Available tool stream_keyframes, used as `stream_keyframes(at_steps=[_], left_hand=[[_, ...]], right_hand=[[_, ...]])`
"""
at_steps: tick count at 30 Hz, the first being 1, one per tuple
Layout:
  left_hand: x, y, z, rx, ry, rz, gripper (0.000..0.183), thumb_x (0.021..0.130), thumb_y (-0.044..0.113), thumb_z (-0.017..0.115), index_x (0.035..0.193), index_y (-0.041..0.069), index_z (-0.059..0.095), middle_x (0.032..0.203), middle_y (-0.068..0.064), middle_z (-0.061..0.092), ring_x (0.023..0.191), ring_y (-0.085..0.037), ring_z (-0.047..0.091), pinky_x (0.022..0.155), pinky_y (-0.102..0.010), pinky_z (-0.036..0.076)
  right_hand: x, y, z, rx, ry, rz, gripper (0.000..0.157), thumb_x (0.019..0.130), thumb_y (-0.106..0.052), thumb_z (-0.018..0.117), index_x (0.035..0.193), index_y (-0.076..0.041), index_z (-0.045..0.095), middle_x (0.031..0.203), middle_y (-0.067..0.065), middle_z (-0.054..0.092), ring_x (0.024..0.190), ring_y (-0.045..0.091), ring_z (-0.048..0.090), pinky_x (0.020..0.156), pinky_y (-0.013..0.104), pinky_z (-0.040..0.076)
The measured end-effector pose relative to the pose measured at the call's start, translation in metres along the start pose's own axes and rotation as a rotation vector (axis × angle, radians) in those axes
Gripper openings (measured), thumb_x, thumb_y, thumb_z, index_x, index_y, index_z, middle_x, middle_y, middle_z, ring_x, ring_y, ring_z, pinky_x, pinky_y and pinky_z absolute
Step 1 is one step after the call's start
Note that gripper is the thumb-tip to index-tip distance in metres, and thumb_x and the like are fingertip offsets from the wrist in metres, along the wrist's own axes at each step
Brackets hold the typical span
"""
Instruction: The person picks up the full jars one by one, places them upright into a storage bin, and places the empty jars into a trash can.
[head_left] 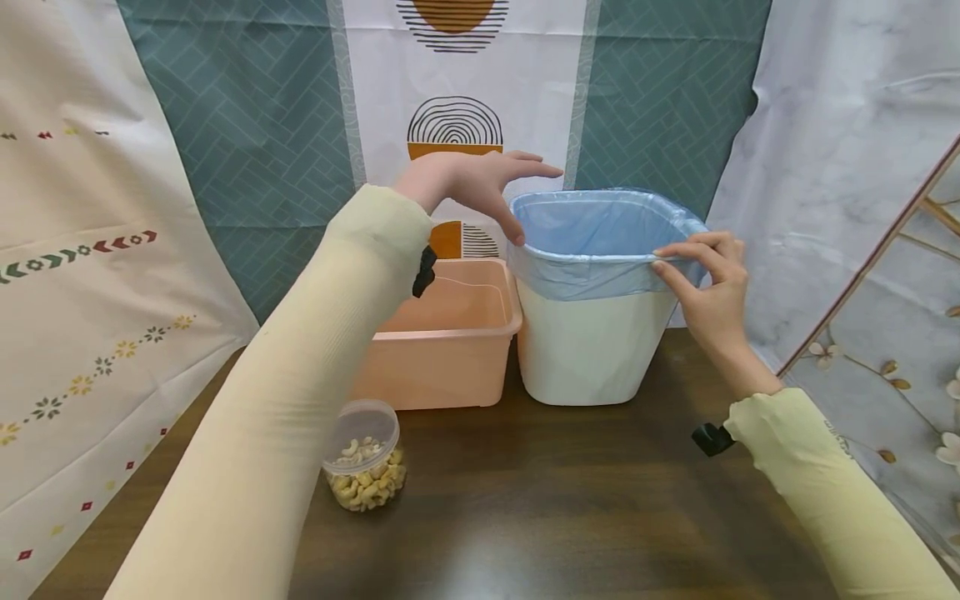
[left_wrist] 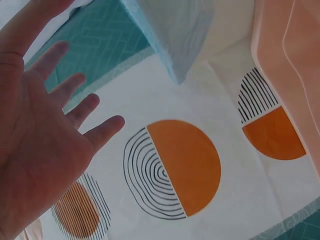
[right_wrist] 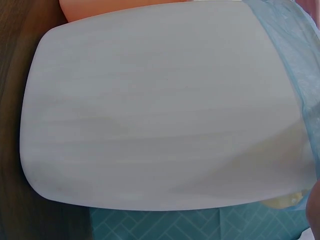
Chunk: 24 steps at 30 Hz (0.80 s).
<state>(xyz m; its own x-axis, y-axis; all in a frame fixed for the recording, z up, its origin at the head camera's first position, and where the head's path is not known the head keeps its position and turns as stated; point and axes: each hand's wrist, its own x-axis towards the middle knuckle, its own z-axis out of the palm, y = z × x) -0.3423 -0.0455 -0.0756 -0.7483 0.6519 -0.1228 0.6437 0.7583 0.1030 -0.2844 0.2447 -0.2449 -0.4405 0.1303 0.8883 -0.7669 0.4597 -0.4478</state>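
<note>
A white trash bin [head_left: 592, 354] stands on the table, lined with a thin blue trash bag [head_left: 581, 279] folded down over its rim. At the bin's front right corner my right hand [head_left: 708, 279] pinches the bag's edge between thumb and fingers. My left hand [head_left: 491, 185] is by the bin's left rim, thumb close to the bag and fingers stretched out to the right. In the left wrist view that hand's fingers [left_wrist: 90, 107] are spread, with nothing in the palm. The right wrist view is filled by the bin's side [right_wrist: 165, 110]; just a sliver of fingertip shows.
Left of the bin sits a pink plastic basin [head_left: 442, 367], partly behind my left forearm. A clear jar of cashews [head_left: 367, 479] stands in front of it on the dark wooden table [head_left: 540, 500]. Patterned cloths [head_left: 277, 108] hang behind and at both sides.
</note>
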Motion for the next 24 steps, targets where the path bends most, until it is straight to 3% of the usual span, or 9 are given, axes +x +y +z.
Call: stream_keyframes(at_steps=[10,18,24], left_hand=[[-0.032,-0.026,0.006,-0.074,0.209,0.062,0.088,0.086,0.029,0.076,0.157,0.036,0.024,0.168,0.003,0.007,0.156,-0.025,0.006,0.123,-0.056,0.017],[-0.063,-0.055,0.018,-0.134,0.249,0.028,0.085,0.087,0.025,0.074,0.156,0.035,0.026,0.167,0.002,0.01,0.155,-0.025,0.005,0.121,-0.059,0.021],[-0.08,-0.069,0.022,-0.174,0.293,0.057,0.084,0.086,0.024,0.075,0.156,0.031,0.028,0.165,0.001,0.018,0.152,-0.024,0.017,0.121,-0.056,0.023]], right_hand=[[0.001,0.004,0.0,0.0,0.014,-0.025,0.015,0.08,0.01,0.073,0.094,0.01,0.072,0.094,-0.024,0.05,0.099,-0.001,0.039,0.091,0.02,0.025],[0.001,0.004,0.001,0.005,0.01,-0.023,0.014,0.08,0.011,0.073,0.094,0.01,0.073,0.094,-0.024,0.05,0.099,-0.001,0.038,0.091,0.02,0.025],[0.001,0.002,0.002,0.021,0.01,-0.02,0.014,0.08,0.011,0.072,0.093,0.01,0.072,0.094,-0.023,0.05,0.099,0.0,0.038,0.092,0.02,0.025]])
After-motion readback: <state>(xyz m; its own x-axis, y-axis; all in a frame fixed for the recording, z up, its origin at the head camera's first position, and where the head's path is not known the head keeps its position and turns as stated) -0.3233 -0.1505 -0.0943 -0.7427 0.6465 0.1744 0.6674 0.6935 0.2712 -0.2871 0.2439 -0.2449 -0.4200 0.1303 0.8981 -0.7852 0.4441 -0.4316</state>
